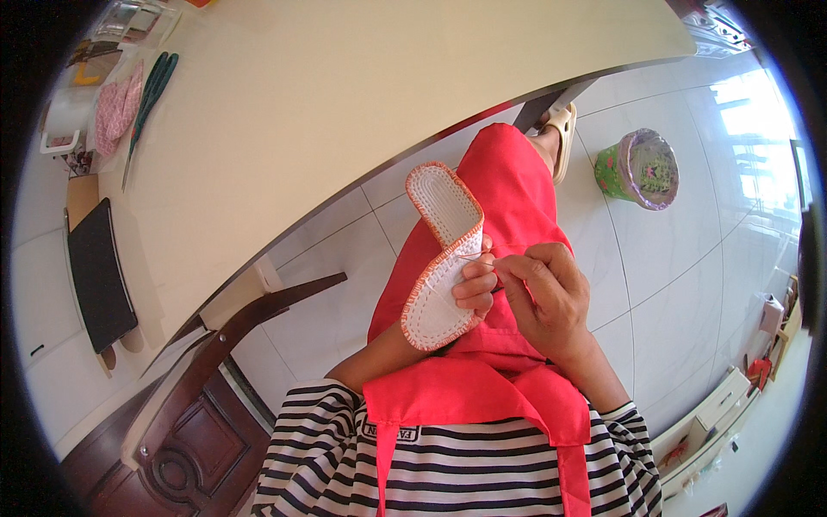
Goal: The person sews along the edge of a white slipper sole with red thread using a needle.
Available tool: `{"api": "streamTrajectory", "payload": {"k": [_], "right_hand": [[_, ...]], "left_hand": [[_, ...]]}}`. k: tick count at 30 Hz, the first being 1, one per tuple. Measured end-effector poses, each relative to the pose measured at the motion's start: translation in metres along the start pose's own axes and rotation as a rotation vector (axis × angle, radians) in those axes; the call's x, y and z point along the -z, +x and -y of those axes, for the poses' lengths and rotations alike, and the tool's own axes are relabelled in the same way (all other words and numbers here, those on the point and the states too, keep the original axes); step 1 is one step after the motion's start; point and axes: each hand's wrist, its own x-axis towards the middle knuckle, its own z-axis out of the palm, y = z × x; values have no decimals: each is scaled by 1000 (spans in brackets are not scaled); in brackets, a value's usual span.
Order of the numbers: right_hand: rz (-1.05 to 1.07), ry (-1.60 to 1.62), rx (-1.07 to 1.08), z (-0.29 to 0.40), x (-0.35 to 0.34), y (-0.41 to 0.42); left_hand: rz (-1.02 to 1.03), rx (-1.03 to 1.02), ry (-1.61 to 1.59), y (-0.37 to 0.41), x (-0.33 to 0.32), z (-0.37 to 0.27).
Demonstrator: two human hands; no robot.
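A white slipper point(439, 304) with orange stitching around its edge is held above my lap by my left hand point(476, 284). The fingers of that hand wrap its side, while the palm is hidden behind it. Rows of stitch marks run over the upper, and the ridged insole point(442, 199) shows at the open end. My right hand point(549, 297) pinches a thin needle point(477, 260) between thumb and forefinger. The needle's far end meets the slipper's side near my left fingers. An orange thread point(510, 246) runs beside the right hand.
A cream table point(362, 84) spans the upper left, its edge close to my knees. Dark-green-handled scissors point(150, 97), a pink cloth point(118, 110) and a black flat object point(102, 278) lie along its far side. A wooden chair arm point(258, 310) and a lined green bin point(610, 171) flank me.
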Motion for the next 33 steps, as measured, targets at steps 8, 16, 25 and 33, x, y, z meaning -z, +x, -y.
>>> {"api": "streamTrajectory", "payload": {"k": [8, 16, 25, 33], "right_hand": [[-18, 25, 6, 0, 0, 1], [-4, 4, 0, -1, -1, -1], [23, 1, -41, -4, 2, -3], [100, 422, -487, -31, -4, -14]], "left_hand": [[-66, -25, 16, 1, -5, 1], [-62, -23, 5, 0, -5, 2], [-245, -231, 509, -3, 0, -2], [-637, -528, 1142, 5, -19, 16]]}}
